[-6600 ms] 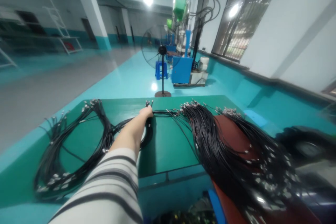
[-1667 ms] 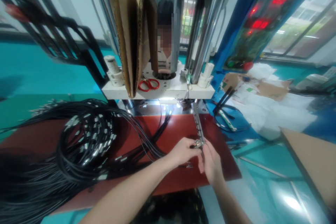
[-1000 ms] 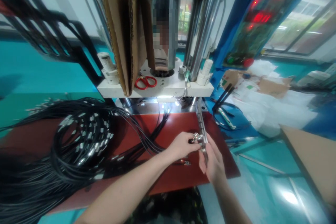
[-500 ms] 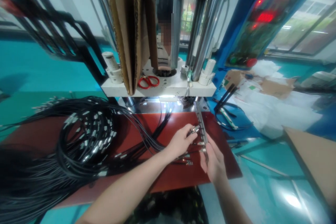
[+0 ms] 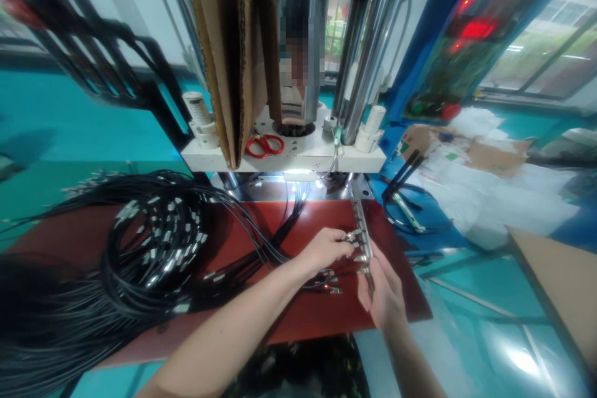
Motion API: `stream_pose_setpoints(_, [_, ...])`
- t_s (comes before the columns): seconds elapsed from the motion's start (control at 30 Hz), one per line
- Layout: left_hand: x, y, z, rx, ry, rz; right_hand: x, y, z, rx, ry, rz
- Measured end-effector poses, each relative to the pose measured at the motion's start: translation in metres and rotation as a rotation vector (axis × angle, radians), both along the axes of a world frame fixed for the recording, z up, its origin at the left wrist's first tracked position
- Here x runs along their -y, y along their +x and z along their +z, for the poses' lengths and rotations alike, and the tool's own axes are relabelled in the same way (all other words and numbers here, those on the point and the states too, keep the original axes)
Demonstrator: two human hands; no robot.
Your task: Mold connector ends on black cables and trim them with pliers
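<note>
Fingers [image 5: 336, 245] of the left hand [image 5: 321, 253] are pinched on 1 cable plug [image 5: 351, 236], set against the metal strip [image 5: 360, 222] gripped by the right hand [image 5: 383, 295] and pointed toward the surface's [image 5: 321, 318] far edge.

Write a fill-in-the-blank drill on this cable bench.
1. A pair of red-handled ____ lies on the white plate.
2. The coiled cables are ____ in colour.
3. That coil lies to the ____ of the left hand, which pinches a cable end.
4. The right hand holds a metal strip over a ____ mat.
Missing words: scissors; black; left; red.
</note>
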State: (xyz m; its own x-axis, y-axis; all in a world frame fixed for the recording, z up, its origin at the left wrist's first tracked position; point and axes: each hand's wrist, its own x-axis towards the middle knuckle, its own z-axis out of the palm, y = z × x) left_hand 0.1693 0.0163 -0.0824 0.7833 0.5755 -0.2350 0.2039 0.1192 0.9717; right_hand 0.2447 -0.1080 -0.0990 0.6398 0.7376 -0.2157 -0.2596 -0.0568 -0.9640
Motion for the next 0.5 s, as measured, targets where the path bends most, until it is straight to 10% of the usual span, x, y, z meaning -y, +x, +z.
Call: stream_pose_setpoints(0.5, [0.014,0.005,0.01,-0.034,0.794,0.061,-0.002,0.0,-0.003,0.068,-0.028,0.011])
